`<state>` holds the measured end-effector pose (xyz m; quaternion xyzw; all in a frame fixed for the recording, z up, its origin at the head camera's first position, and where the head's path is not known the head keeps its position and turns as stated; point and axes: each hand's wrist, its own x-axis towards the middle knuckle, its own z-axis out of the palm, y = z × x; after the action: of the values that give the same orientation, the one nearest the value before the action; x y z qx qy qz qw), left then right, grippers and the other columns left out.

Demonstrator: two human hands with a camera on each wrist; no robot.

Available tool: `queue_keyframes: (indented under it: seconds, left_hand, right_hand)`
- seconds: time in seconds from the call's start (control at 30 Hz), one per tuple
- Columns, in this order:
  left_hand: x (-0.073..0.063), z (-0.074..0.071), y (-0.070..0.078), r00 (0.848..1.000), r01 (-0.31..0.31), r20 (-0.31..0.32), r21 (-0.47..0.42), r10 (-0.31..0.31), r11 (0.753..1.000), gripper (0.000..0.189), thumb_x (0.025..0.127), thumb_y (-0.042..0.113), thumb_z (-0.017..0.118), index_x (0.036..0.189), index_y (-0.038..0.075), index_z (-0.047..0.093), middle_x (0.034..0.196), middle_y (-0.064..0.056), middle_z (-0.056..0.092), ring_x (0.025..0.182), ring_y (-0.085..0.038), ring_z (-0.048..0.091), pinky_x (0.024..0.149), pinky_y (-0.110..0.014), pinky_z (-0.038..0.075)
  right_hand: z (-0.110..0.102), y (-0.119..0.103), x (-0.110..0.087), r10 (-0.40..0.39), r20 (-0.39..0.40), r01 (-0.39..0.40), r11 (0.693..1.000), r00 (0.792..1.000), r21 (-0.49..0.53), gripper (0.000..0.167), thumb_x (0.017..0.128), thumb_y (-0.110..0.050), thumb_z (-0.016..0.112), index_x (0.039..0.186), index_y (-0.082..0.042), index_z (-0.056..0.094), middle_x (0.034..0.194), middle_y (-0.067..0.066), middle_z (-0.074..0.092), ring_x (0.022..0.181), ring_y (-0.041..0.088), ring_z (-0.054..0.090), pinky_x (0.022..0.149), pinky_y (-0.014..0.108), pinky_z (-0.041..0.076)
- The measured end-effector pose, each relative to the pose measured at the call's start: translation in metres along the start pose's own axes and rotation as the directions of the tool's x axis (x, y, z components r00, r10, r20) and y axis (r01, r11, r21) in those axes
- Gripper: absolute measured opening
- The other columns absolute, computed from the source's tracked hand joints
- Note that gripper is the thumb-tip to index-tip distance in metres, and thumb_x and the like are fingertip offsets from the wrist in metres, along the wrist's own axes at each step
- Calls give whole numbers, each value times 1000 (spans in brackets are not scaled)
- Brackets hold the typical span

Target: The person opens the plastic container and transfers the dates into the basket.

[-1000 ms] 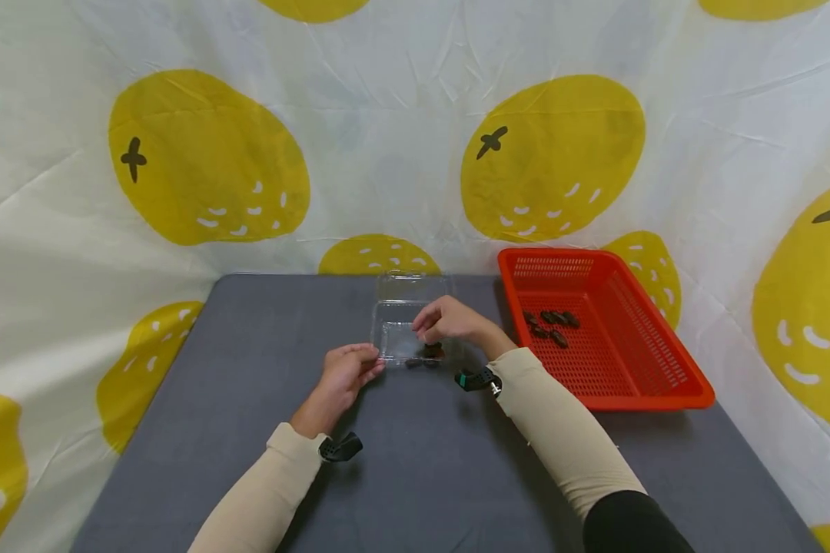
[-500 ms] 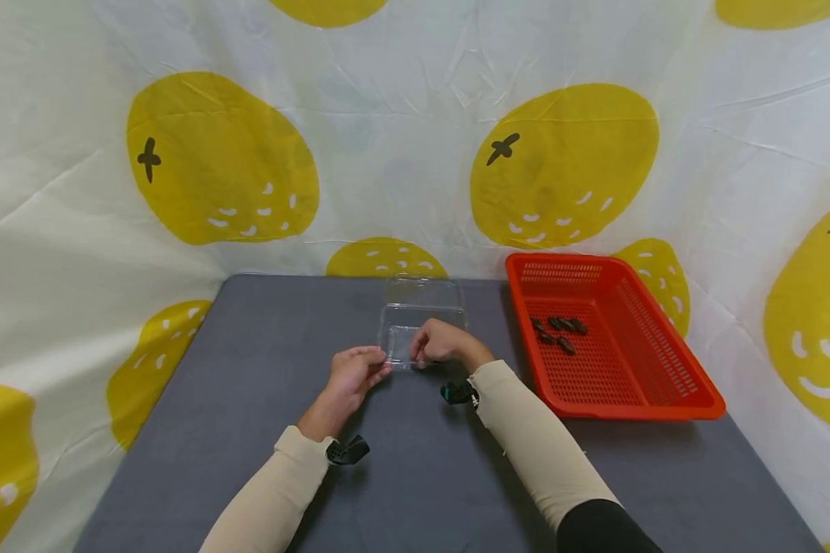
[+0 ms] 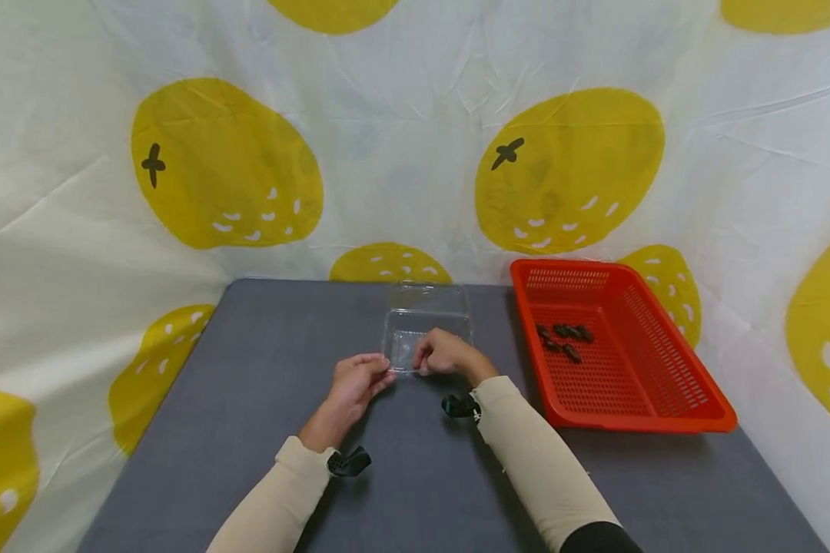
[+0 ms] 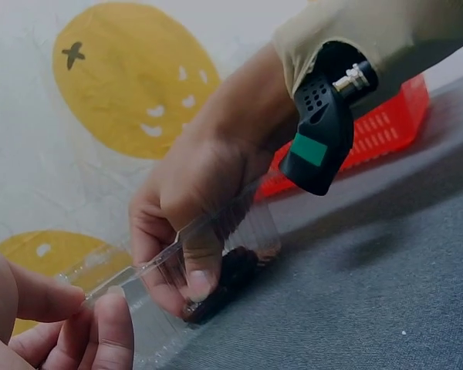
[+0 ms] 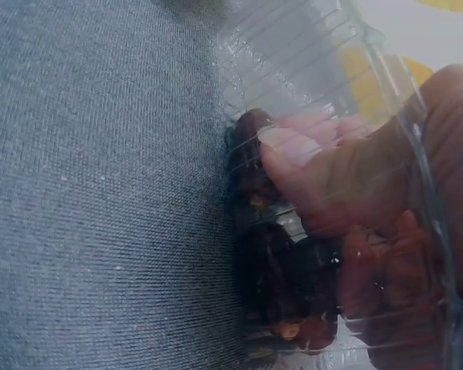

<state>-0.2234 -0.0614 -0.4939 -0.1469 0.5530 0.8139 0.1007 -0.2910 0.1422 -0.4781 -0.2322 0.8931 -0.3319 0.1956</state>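
Note:
A clear hinged plastic box (image 3: 403,349) lies on the table with its lid folded back. My left hand (image 3: 356,384) pinches its near left corner; in the left wrist view, thumb and fingertips (image 4: 114,327) meet at the rim. My right hand (image 3: 449,355) reaches down inside the box, fingers bent. Seen through the box's wall in the right wrist view, thumb and fingers hold a dark brown date (image 5: 251,154) low by the base. More dates (image 5: 274,266) lie beside it, partly behind the ridged plastic. From the head view, the right hand hides them.
To the right stands a red perforated basket (image 3: 636,424) with several dates (image 3: 571,332) at its left side. The grey cloth-covered table (image 3: 283,330) ends at a white curtain (image 3: 401,153) with yellow fruit prints.
My right hand has come down from above the box to its near side, low inside. The left hand keeps its hold on the corner. The head view has shifted slightly.

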Motion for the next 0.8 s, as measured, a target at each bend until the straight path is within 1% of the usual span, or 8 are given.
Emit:
queue_keyframes:
  seconds: [0.13,0.23,0.3,0.43,0.53,0.63,0.73,0.8]
  left_hand:
    - [0,0,-1,1000,-3,-11,5,3,1000,28,95,-11,63,122,-19,58,84,-9,70,68,-11,69,65,-22,63]
    - [1,2,1,1000,-13,-9,2,13,1000,28,95,-11,63,121,-19,58,83,-10,69,69,-11,69,65,-22,63]
    - [2,3,2,1000,-15,-9,2,15,1000,28,95,-11,63,121,-19,58,85,-10,69,69,-11,69,66,-22,63]
    - [2,3,3,1000,-5,-16,4,5,1000,29,95,-12,63,122,-20,58,87,-12,69,70,-12,69,65,-22,63]
    - [3,3,3,1000,4,-14,4,-4,1000,30,95,-12,63,123,-19,58,88,-12,69,69,-12,69,65,-22,63]
    - [4,3,2,1000,0,-9,1,0,1000,30,94,-11,63,122,-20,58,85,-11,69,68,-12,69,65,-22,63]
    - [5,2,1,1000,3,-12,0,-3,1000,28,94,-11,64,120,-19,59,83,-10,69,67,-11,69,64,-22,63]
    - [5,2,2,1000,2,-15,1,-2,1000,27,94,-11,64,120,-18,59,83,-10,69,67,-11,69,64,-22,63]
  right_hand:
    - [2,-2,-1,-13,5,13,1000,1000,5,11,82,4,74,88,-4,79,77,2,74,67,4,57,64,18,49]
    - [1,-3,-1,-18,-17,19,1000,1000,25,13,81,7,74,88,-2,79,76,1,72,67,6,57,64,18,49]
    - [0,-4,-1,-28,-34,29,999,999,28,14,80,8,74,88,-2,79,76,3,72,67,6,58,64,19,49]
    - [-2,-5,-2,-51,-48,51,999,998,-5,13,81,6,75,89,-3,79,79,7,74,69,6,59,65,19,50]
    - [-1,-6,-3,-61,-105,58,998,993,-39,11,83,4,75,88,-5,78,79,5,74,70,5,58,67,20,51]
    - [0,-7,-4,-70,-178,60,996,982,-63,9,85,2,75,86,-7,77,78,2,73,71,6,58,69,23,51]
    - [1,-9,-5,-81,-220,68,996,972,-65,8,87,1,75,87,-7,77,79,2,75,71,5,61,71,23,53]
    - [1,-11,-6,-77,-251,69,997,965,-43,8,88,1,75,88,-7,78,81,3,75,71,6,62,71,24,54]
